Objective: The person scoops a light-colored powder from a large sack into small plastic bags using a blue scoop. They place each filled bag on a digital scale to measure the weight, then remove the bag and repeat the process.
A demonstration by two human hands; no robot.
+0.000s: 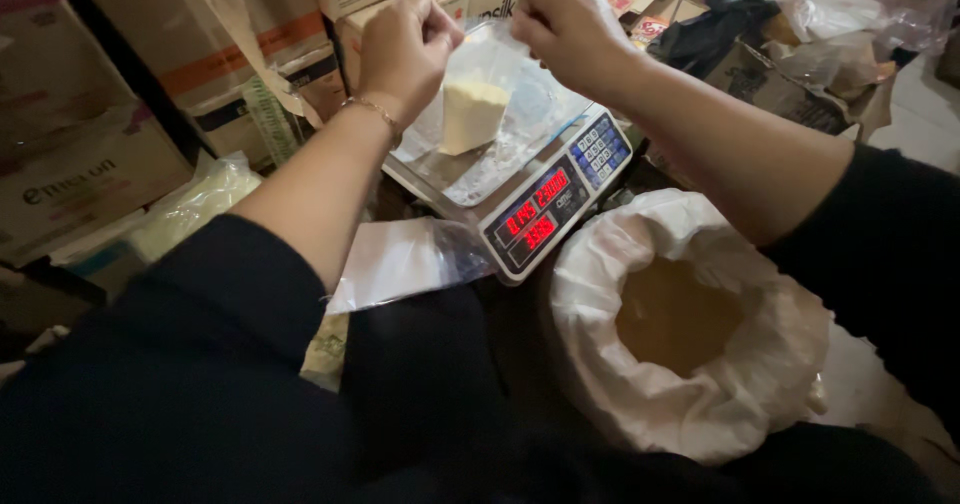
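Observation:
Both hands pinch the top of a clear plastic bag (pixel 500 94) that holds a pale yellow powder (pixel 468 114). My left hand (pixel 405 49) grips the bag's left corner and my right hand (pixel 565 26) grips its right corner. The bag rests on the pan of a digital scale (pixel 545 209) with a red lit display and a blue keypad. A gold bracelet circles my left wrist. Both forearms are bare below dark sleeves.
A large white sack (pixel 690 324), rolled open and filled with brownish powder, stands at lower right. Flat empty plastic bags (pixel 400 259) lie beside the scale. Cardboard boxes (pixel 200 54) are stacked behind and left. Crumpled bags and wrappers (pixel 800 34) are piled at upper right.

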